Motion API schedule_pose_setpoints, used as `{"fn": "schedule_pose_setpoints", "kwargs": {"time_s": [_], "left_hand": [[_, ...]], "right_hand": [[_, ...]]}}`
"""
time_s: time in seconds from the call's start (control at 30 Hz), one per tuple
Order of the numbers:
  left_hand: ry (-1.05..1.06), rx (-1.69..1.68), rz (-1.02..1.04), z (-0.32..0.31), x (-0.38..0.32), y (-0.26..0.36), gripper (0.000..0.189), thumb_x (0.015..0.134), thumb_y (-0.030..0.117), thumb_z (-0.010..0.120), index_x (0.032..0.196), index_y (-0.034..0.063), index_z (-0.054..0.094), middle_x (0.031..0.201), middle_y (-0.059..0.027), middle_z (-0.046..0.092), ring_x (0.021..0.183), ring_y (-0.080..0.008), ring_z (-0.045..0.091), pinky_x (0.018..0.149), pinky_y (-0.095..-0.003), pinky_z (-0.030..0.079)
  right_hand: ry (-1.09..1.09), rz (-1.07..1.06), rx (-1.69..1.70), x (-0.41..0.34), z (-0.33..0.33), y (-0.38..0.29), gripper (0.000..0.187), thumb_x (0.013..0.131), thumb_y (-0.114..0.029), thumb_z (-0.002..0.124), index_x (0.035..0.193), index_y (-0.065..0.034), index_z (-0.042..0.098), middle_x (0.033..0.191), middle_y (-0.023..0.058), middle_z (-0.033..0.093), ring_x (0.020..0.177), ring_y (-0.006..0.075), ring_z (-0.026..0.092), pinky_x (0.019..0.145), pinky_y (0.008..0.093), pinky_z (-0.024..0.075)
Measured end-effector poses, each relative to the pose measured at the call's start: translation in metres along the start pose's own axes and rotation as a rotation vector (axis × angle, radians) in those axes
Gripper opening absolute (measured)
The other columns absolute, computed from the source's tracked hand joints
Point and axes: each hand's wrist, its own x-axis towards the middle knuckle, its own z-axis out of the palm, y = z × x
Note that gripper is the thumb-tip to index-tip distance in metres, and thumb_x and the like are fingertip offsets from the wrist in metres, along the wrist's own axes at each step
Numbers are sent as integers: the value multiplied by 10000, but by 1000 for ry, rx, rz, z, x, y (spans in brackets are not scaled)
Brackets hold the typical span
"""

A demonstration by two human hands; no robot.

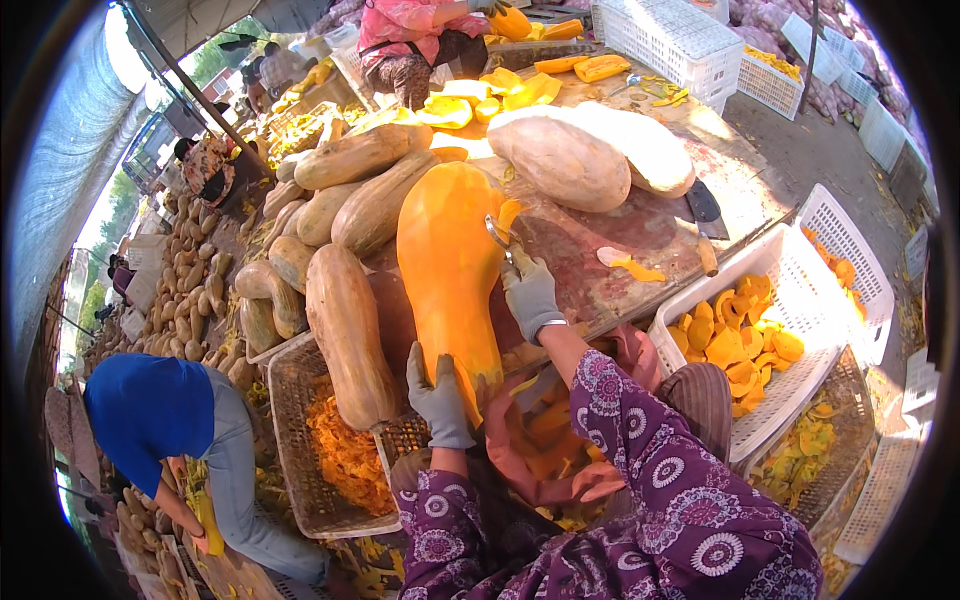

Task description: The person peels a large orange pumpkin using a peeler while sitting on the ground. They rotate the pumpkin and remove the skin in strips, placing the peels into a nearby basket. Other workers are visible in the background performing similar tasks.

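Note:
A large peeled orange squash (448,255) lies lengthwise on the wooden table (592,289), its narrow end towards me. My left hand (441,401), in a grey glove, rests against that narrow end with its fingers spread. Gripped in my gloved right hand (531,294) is a metal peeler (496,231), its blade at the squash's upper right side, where a strip of peel (511,214) curls away. Left of the peeled squash lies an unpeeled tan squash (349,337). Two big pale squashes (559,157) lie further back. A cleaver (705,214) with a wooden handle lies near the table's right edge.
White crates (750,442) of orange pieces stand at right. A crate (281,420) of orange shreds is at left, a pink sack (517,465) below the table edge. Unpeeled squashes (360,154) are piled at back left. A person in blue (154,409) bends at left; another in pink (401,30) sits behind.

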Motion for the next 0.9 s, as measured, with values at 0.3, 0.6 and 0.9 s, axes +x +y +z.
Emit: {"fn": "schedule_pose_setpoints", "kwargs": {"time_s": [0.3, 0.6, 0.9], "left_hand": [[-7, -90, -41, 0, 4, 2, 515, 891, 61, 657, 1360, -49, 476, 1358, -129, 530, 1178, -183, 528, 981, -286, 444], [1, -71, -19, 2, 1, 5, 495, 904, 54, 642, 1360, -45, 478, 1333, -121, 544, 1162, -175, 530, 973, -276, 444], [-11, -47, -29, 2, -3, 14, 506, 901, 58, 640, 1363, -51, 466, 1349, -133, 532, 1186, -193, 530, 1005, -298, 433]], "right_hand": [[-336, -202, -79, -152, -67, 8, 412, 867, -195, 621, 1260, -72, 593, 1007, 240, 564, 912, 404, 588, 784, 425, 493], [-271, -118, 120, -92, -100, -3, 334, 904, -202, 595, 1216, -89, 633, 912, 200, 639, 806, 332, 640, 724, 384, 505], [-53, 56, 110, 54, -3, -7, 369, 936, -212, 585, 1263, -41, 599, 915, 174, 672, 835, 227, 628, 762, 344, 485]]}}
